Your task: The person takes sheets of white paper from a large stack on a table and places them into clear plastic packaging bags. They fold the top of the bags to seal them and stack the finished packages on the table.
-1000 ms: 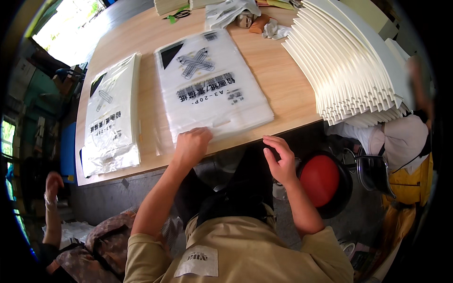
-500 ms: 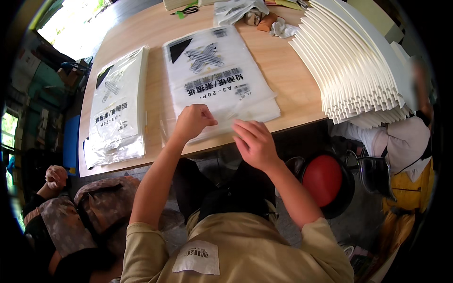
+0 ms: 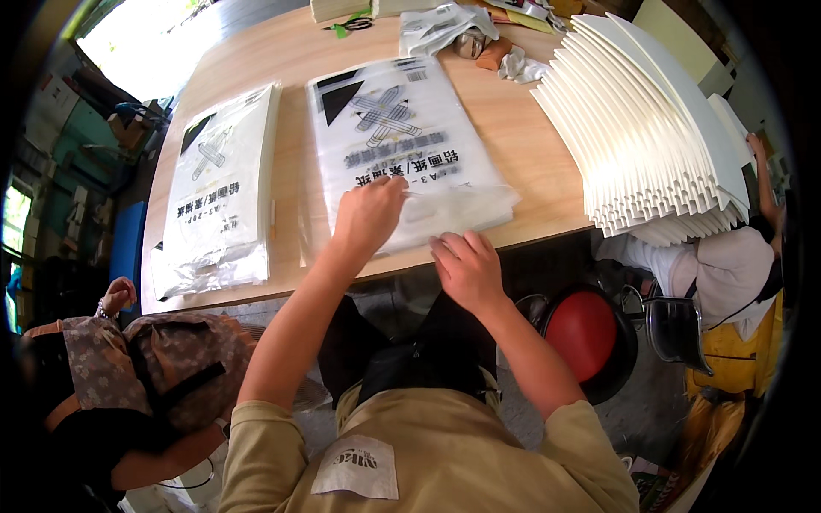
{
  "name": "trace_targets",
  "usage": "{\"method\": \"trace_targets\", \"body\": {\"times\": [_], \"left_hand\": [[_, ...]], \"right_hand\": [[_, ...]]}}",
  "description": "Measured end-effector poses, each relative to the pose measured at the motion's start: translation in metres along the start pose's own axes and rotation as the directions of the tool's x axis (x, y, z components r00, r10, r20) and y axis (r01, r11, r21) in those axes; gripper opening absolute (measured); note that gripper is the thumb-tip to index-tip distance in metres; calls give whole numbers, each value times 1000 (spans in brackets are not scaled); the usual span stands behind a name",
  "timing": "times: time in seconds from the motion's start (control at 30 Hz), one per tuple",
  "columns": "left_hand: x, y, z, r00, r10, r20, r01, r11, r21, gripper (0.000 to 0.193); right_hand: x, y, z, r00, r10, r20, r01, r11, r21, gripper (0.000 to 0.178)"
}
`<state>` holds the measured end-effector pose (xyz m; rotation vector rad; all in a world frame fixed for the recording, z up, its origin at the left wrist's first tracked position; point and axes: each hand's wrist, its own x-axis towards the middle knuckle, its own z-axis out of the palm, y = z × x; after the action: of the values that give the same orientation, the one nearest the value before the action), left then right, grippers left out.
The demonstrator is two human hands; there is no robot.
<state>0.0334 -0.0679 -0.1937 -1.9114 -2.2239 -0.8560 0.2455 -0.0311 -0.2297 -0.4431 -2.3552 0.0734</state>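
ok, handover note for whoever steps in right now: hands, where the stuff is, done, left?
Left hand: lies on the near end of the middle pack of plastic bags, fingers bent at its open flap; grip unclear.
Right hand: at the table edge, just off the pack's near edge, holds nothing visible.
Second pack lies flat to the left. Fanned stack of white sheets sits to the right.
Done: both packs lie flat on the table.
Left: no sheet is in either hand; the middle pack's flap looks loose.
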Motion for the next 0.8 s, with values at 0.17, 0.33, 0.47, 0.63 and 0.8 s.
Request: {"method": "trace_targets", "body": {"times": [0.17, 0.33, 0.47, 0.63, 0.8], "left_hand": [[-3, 19, -7, 987, 158, -36, -154, 983, 104, 16], [-4, 22, -13, 992, 106, -68, -101, 992, 77, 11], [0, 7, -2, 999, -27, -27, 21, 980, -197, 10], [1, -4, 3, 976, -177, 126, 210, 918, -336, 11], [10, -25, 3, 951, -287, 119, 311, 868, -387, 13]], "right_hand": [[31, -6, 8, 1000, 7, 3, -7, 996, 86, 19], [64, 2, -3, 999, -16, 48, 11, 996, 93, 33], [51, 5, -2, 981, 59, 185, -69, 997, 44, 35], [45, 28, 6, 994, -57, 91, 67, 991, -116, 22], [33, 32, 0, 966, -237, -103, 216, 959, -181, 14]]}}
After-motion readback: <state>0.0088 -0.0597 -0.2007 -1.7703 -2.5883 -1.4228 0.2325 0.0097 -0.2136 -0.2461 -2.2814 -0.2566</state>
